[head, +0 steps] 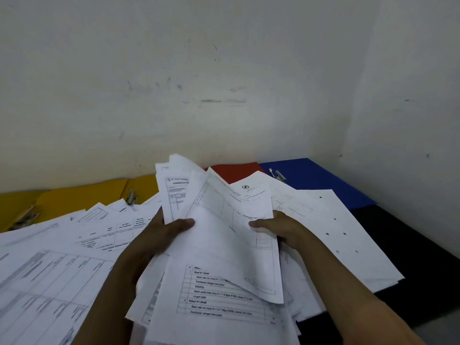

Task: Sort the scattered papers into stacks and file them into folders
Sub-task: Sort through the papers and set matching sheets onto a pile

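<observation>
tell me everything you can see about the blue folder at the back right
The blue folder lies flat on the dark table in the corner, next to the wall. It looks like matte card or plastic-coated board, deep blue. A metal clip sits near its left side. A red folder lies directly to its left; whether they touch is unclear. White sheets overlap its near edge, hiding part of it. Neither hand touches it. Whether it holds papers cannot be told.

Printed papers [219, 245]: thin matt white sheets, slightly creased. Yellow folders [82, 195], red folder [234, 170], blue folder [316, 180]: smooth card, metal clips [131, 196]. Wall [199, 70]: matt paint, scuffed. Surface [423, 270]: dark, matt.
</observation>
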